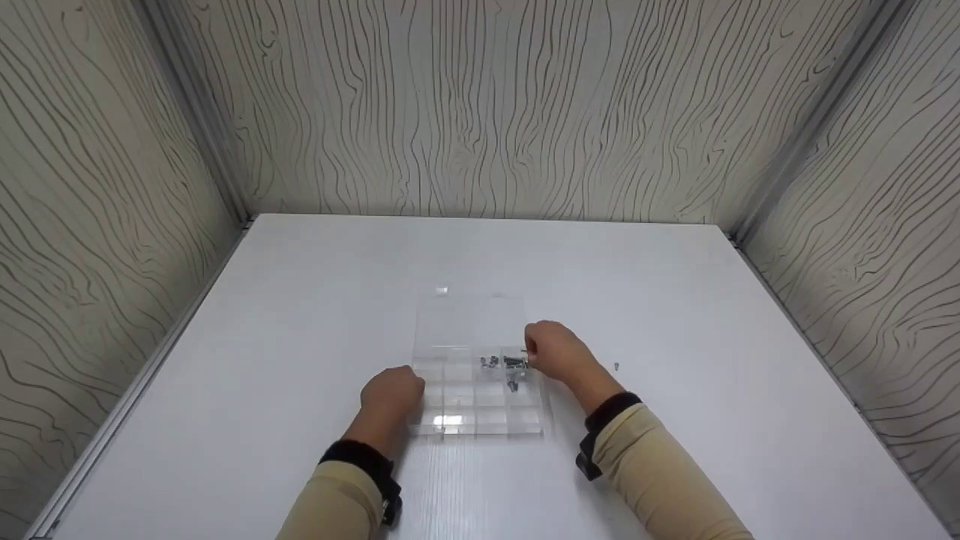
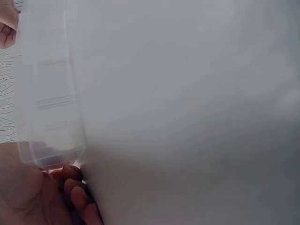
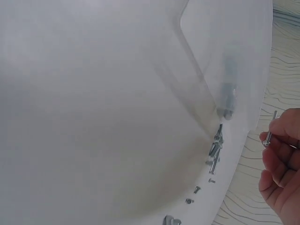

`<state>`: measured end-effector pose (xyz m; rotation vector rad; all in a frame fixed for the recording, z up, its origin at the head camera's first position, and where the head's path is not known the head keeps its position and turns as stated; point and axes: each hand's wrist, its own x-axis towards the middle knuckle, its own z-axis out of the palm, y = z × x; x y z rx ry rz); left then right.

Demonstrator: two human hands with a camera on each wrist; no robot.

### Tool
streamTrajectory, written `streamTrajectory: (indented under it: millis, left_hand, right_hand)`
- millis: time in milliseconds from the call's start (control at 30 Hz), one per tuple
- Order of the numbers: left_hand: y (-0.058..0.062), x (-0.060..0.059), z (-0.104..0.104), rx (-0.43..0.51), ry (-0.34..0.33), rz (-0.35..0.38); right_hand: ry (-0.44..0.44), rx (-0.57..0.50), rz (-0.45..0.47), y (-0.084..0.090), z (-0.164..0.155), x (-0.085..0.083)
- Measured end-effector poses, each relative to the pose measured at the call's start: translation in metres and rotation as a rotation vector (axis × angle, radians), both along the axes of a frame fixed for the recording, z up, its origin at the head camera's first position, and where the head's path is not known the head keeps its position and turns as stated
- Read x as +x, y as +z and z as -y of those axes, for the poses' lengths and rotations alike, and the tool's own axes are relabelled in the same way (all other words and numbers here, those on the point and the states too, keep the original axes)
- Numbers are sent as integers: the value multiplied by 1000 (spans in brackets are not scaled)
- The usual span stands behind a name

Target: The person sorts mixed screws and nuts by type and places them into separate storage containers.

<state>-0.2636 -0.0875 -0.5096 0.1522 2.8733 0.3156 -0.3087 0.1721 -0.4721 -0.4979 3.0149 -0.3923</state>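
Note:
A clear plastic compartment box (image 1: 491,433) lies on the table with its transparent lid (image 1: 469,319) folded back on the far side. Several metal screws (image 1: 514,362) sit in compartments at its far right. My left hand (image 1: 393,392) grips the box's left side, its curled fingers (image 2: 78,199) right at a corner in the left wrist view. Over the far right compartments, my right hand (image 1: 561,352) pinches a thin screw (image 3: 268,138) between thumb and finger, head downward in the right wrist view.
One small screw (image 1: 616,366) lies on the white table (image 1: 300,300) to the right of the box. In the right wrist view, a cluster of loose screws (image 3: 214,152) shows near the box's corner. Wood-patterned panels (image 1: 465,112) stand behind and at both sides.

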Motion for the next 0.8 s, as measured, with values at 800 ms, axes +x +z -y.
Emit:
streamTrajectory:
  millis: [800]
  left_hand:
    - [2, 0, -1, 86, 117, 25]
  right_hand:
    - [-30, -42, 8, 0, -11, -1]
